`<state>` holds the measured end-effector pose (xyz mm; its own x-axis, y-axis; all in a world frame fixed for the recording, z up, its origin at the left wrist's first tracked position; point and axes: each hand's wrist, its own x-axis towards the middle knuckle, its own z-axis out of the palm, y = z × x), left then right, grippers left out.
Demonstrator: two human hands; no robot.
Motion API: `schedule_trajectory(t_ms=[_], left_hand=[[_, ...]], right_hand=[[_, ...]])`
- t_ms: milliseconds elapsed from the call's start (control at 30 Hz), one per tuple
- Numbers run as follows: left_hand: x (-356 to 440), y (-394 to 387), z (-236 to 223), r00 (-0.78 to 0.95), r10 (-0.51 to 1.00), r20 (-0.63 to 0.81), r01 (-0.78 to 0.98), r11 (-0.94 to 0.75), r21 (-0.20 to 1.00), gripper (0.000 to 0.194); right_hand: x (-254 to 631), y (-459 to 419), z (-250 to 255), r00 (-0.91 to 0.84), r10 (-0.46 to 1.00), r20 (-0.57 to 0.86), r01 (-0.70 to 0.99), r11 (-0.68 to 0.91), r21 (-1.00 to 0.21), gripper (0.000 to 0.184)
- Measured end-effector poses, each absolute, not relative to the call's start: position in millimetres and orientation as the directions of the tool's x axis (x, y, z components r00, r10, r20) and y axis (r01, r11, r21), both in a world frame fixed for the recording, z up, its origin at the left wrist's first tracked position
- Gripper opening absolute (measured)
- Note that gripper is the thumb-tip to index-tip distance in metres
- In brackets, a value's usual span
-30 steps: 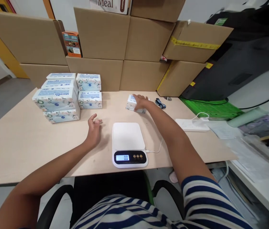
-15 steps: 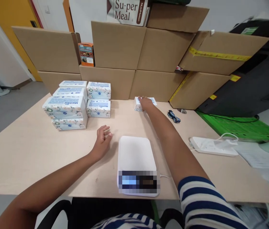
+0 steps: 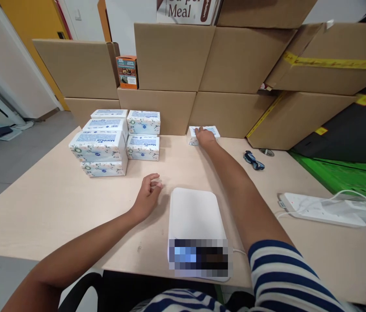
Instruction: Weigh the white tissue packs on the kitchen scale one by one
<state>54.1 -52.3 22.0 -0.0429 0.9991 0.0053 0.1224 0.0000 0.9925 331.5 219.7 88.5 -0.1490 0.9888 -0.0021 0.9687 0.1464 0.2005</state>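
Observation:
At the far side of the table, my right hand (image 3: 206, 136) lies over a white printed tissue pack (image 3: 215, 131), its fingers on the pack's top and partly hiding it. My left hand (image 3: 147, 196) hovers above the table with loosely curled fingers apart and nothing in them. Just to its right lies a white scale (image 3: 196, 214), its platform bare and its display blurred out. Behind and left of that hand stand stacked Manhua tissue packs (image 3: 98, 145), with a shorter pile of two packs (image 3: 143, 148) beside them.
Cardboard boxes (image 3: 173, 58) form a wall along the table's back edge. Folded dark sunglasses (image 3: 253, 160) lie at the right, near a small round object (image 3: 266, 152). A white power strip (image 3: 322, 209) with cables sits farther right. An orange box (image 3: 127, 73) stands among the cartons.
The view has shifted, so most things appear farther right. The tissue pack under my right hand has moved slightly back and left, closer to the cartons. My left hand keeps its pose.

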Motion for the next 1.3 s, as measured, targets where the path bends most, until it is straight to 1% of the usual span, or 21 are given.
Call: schedule_trajectory(t_ms=[67,300,433,567,667,767,867,1000,1033,1067,1167,1233,1300], left_hand=[[54.4,-53.5,22.9,-0.036,0.999,-0.025,0.117,0.029,0.993,0.054],[54.4,-54.6,24.0,-0.002,1.000,-0.025,0.119,0.025,0.993,0.061],[55.0,-54.6,25.1,-0.009,0.999,-0.035,0.132,0.036,0.991,0.058],[56.1,-55.4,25.0,0.000,0.997,-0.075,0.116,0.074,0.990,0.058],[56.7,-56.3,23.3,-0.017,0.998,-0.055,0.131,0.057,0.990,0.054],[57.4,-57.1,21.2,-0.016,0.999,-0.029,0.141,0.031,0.990,0.051],[58.5,-57.6,19.7,0.000,0.999,-0.032,0.140,0.031,0.990,0.049],[60.4,-58.4,18.6,-0.001,1.000,-0.001,0.155,0.001,0.988,0.045],[61.0,-58.5,18.4,-0.003,1.000,0.012,0.164,-0.011,0.986,0.044],[61.7,-58.3,18.1,-0.004,1.000,0.022,0.171,-0.021,0.985,0.043],[64.0,-56.5,16.6,-0.005,0.999,0.042,0.183,-0.041,0.982,0.039],[65.6,-54.5,15.3,-0.004,0.999,0.050,0.187,-0.048,0.981,0.034],[66.6,-52.7,14.1,0.003,0.998,0.058,0.188,-0.058,0.981,0.033]], right_hand=[[331.4,219.9,89.0,-0.151,0.989,0.003,0.969,0.147,0.199,0.078],[334.0,224.1,88.8,-0.152,0.988,-0.006,0.969,0.150,0.196,0.083],[331.7,228.7,87.0,-0.129,0.992,-0.012,0.976,0.129,0.178,0.085],[327.2,228.7,84.1,-0.102,0.995,-0.010,0.986,0.103,0.135,0.085],[322.4,223.8,80.7,-0.088,0.996,0.015,0.992,0.086,0.089,0.087],[315.5,219.8,78.4,-0.068,0.997,0.041,0.998,0.067,0.013,0.089],[309.3,218.6,79.4,-0.030,0.997,0.067,0.994,0.037,-0.105,0.088],[307.5,209.6,84.2,0.016,0.987,0.158,0.946,0.036,-0.323,0.065],[307.1,204.4,85.3,0.021,0.981,0.195,0.923,0.056,-0.381,0.063],[305.6,197.9,86.3,0.029,0.971,0.239,0.897,0.080,-0.434,0.064],[288.2,173.7,89.2,0.059,0.916,0.397,0.819,0.183,-0.543,0.077],[262.4,156.8,93.2,0.009,0.877,0.480,0.771,0.300,-0.562,0.076],[227.0,141.5,101.7,-0.137,0.844,0.519,0.703,0.452,-0.549,0.067]])
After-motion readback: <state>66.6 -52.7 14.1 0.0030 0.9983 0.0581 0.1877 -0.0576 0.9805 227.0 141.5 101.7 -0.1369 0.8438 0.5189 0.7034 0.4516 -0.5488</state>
